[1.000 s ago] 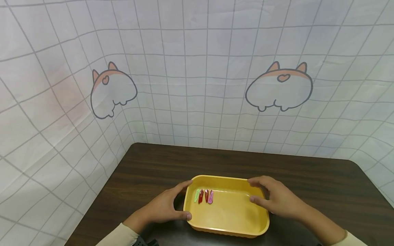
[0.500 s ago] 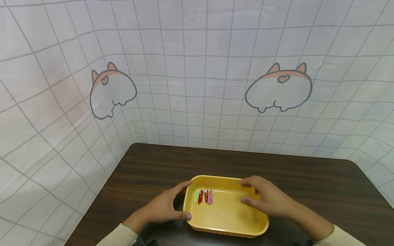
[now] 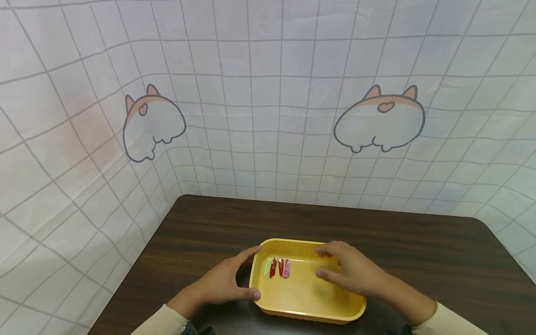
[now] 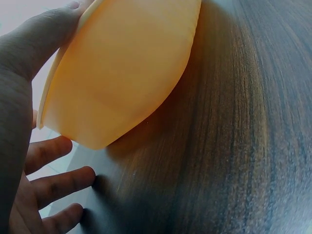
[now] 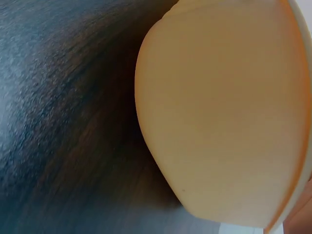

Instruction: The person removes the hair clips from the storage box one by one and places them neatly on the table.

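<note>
Yellow plastic tray point(image 3: 307, 292) held at left end; right hand point(image 3: 353, 270) unladen above it

Items: 4 snap hair clips lie side by side on the tray floor, in its left part toward the far side. From left: green clip point(image 3: 267, 266), dark red clip point(image 3: 273, 268), bright red clip point(image 3: 281, 267), pink clip point(image 3: 286, 268). The widest gap falls between the 2 reds.

Fingers, right hand: thumb and index parted moderately, gripping nothing, over the tray to the right of the pink clip. Left hand point(image 3: 226, 279): thumb at the near corner, index at the far corner, holding the rim; the lower fingers spread outside the wall.

Setting: tray on a dark wood-grain table point(image 3: 209, 221), before a gridded white sheet point(image 3: 268, 116).

Assessment: the step appears to be a reach toward the clips. Advised: approach low from the pink side, narrow the fingers first to spare neighbours, and pinch along the long edges, since flat clips may slide. The left hand should steady the tray throughout.
</note>
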The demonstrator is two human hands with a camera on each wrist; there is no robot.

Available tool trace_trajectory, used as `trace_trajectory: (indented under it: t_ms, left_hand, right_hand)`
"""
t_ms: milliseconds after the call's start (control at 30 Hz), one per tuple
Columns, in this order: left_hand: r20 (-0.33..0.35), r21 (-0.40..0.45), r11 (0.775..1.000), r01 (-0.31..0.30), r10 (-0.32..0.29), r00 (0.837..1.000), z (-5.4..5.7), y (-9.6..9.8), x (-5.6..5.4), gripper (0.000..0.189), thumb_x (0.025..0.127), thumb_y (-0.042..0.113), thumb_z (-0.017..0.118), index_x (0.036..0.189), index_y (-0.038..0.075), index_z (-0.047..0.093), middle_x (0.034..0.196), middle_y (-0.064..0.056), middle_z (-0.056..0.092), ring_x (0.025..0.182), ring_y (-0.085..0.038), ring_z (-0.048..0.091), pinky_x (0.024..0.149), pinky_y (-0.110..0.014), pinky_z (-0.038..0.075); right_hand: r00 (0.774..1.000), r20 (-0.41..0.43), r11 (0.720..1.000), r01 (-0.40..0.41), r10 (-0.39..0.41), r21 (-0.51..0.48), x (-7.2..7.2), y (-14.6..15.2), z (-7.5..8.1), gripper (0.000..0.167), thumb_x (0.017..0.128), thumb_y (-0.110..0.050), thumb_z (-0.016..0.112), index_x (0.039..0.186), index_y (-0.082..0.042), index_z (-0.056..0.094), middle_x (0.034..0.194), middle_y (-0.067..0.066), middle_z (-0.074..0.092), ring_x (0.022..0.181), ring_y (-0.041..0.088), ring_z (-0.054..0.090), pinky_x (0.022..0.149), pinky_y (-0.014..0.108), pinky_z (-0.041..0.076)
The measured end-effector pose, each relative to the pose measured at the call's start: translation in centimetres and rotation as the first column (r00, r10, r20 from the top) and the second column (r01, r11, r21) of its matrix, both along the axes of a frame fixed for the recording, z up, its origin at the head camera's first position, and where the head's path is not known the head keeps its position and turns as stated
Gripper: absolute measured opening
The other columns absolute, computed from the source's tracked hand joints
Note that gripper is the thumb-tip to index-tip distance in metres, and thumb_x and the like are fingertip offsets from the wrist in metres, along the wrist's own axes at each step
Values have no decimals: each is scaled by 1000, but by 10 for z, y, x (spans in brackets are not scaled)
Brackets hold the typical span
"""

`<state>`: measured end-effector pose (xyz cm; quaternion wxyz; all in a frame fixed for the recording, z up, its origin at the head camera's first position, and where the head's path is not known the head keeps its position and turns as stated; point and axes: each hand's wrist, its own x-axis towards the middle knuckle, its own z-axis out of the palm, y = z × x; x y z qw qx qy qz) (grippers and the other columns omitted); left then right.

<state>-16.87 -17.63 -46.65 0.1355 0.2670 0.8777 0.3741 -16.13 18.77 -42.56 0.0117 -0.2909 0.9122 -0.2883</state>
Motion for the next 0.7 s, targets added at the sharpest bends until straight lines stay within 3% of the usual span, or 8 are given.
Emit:
trace_trajectory:
  t_ms: [367, 700]
  left_hand:
    - [-5, -10, 1000, -2, 2, 1000, 0, 1, -1, 101, 81, 56, 82, 162, 33, 26, 138, 3, 60, 131, -22, 53, 108, -62, 36]
    - [-5, -2, 1000, 1, -1, 1000, 0, 1, -1, 101, 81, 56, 83, 162, 32, 27, 138, 3, 61, 131, -21, 53, 109, -62, 35]
  right_hand:
    - [1000, 9, 999, 14, -15, 37, -2, -16, -3, 53, 94, -47, 73, 129, -8, 66, 118, 1, 67, 108, 21, 62, 94, 47, 51]
    - [999, -49, 998, -16, 19, 67, -7, -27, -11, 48, 93, -43, 75, 125, -8, 68, 113, 1, 69, 103, 20, 64, 91, 45, 52]
